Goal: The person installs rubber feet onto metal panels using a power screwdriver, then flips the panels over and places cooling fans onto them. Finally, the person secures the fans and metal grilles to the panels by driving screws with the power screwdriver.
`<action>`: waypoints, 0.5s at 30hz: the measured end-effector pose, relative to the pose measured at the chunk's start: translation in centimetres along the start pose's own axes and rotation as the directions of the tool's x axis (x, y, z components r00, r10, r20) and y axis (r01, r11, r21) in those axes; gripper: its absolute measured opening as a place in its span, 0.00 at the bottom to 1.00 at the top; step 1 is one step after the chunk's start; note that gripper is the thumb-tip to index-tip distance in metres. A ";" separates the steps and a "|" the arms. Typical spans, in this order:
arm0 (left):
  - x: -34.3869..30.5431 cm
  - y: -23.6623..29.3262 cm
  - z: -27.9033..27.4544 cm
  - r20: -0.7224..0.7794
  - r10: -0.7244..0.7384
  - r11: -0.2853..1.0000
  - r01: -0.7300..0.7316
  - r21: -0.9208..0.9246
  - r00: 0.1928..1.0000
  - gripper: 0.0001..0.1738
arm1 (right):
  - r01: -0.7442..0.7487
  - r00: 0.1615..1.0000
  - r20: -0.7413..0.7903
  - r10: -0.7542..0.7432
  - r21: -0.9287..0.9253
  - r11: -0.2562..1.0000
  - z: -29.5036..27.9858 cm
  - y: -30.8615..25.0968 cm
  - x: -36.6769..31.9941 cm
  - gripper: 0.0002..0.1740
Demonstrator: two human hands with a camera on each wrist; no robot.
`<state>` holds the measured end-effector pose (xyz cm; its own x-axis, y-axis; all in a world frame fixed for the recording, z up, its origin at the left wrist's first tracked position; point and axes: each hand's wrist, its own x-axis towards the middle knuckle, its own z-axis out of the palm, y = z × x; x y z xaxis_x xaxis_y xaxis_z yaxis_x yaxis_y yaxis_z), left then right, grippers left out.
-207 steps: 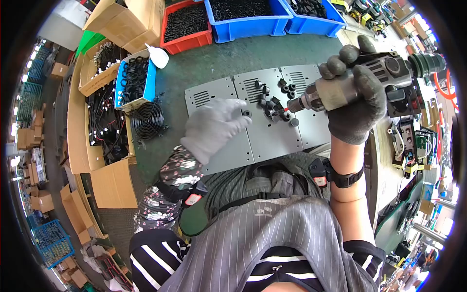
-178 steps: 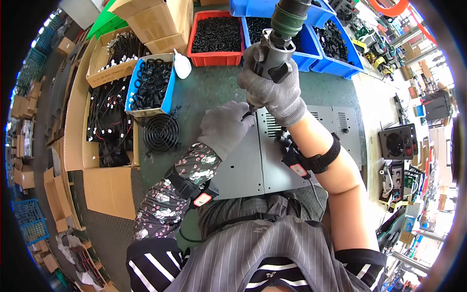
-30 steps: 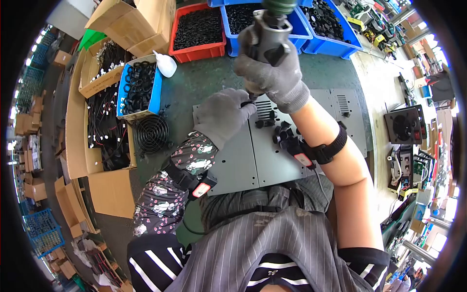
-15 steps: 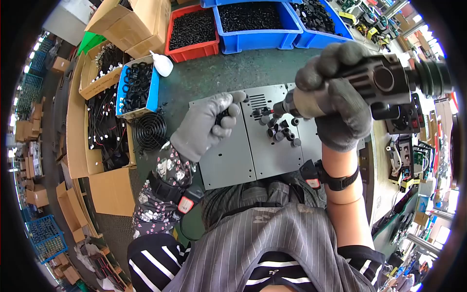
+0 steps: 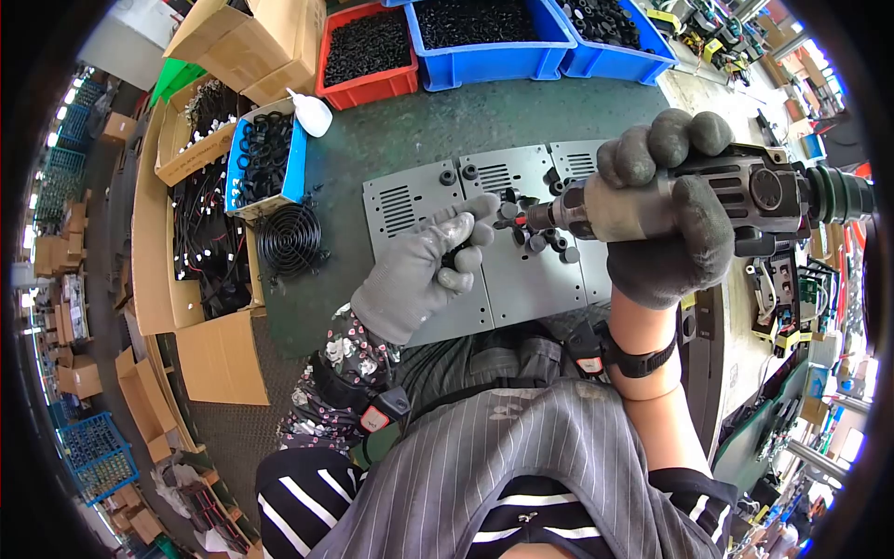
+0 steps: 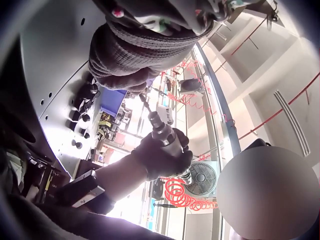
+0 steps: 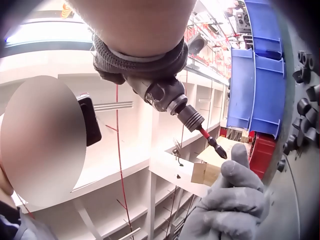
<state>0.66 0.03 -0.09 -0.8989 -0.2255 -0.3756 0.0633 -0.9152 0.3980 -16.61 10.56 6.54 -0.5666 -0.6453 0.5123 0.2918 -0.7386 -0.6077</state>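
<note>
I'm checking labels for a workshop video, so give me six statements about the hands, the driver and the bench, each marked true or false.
1. The right hand holds the driver. True.
2. The bit points away from the left hand. False: it points toward that hand.
3. Black pieces lie on the gray panels. True.
4. The white bottle lies on the panels. False: it is near the blue box, apart from the panels.
5. In the head view, the red bin is left of the blue bins. True.
6. The round grille is inside the red bin. False: it is on the table, near the blue box.
</note>
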 end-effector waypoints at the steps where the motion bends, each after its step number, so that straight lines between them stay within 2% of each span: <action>1: 0.0 -0.1 0.1 -0.003 -0.010 1.000 0.010 0.005 1.000 0.18 | 0.001 1.000 0.001 -0.001 -0.001 1.000 0.1 0.1 0.0 0.26; 3: 0.0 -0.3 0.0 -0.002 -0.020 1.000 0.020 0.012 1.000 0.19 | 0.011 1.000 -0.002 -0.011 -0.049 0.999 0.3 0.1 -0.1 0.26; 5: 0.0 -0.5 -0.2 0.087 -0.044 0.999 0.044 0.001 0.995 0.19 | 0.015 1.000 -0.006 -0.016 -0.056 0.998 0.5 0.1 -0.2 0.25; 12: 0.3 -0.9 0.2 0.097 -0.089 0.995 0.093 -0.033 0.991 0.19 | 0.016 1.000 -0.021 -0.019 -0.118 0.993 1.2 -0.1 -0.6 0.25; 14: 0.6 -1.1 -0.1 0.150 -0.105 0.977 0.130 -0.167 0.983 0.17 | 0.028 0.999 -0.029 -0.032 -0.152 0.988 1.4 0.1 -0.8 0.25; 15: 0.7 -1.1 0.0 0.149 -0.104 0.978 0.128 -0.165 0.983 0.17 | 0.040 0.998 -0.038 -0.047 -0.186 0.982 1.4 0.1 -0.8 0.25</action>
<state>-0.03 0.91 -0.80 -0.9552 -0.0769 -0.2859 0.0181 -0.9790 0.2029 -15.05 10.72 6.92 -0.6084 -0.6019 0.5173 0.1209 -0.7145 -0.6891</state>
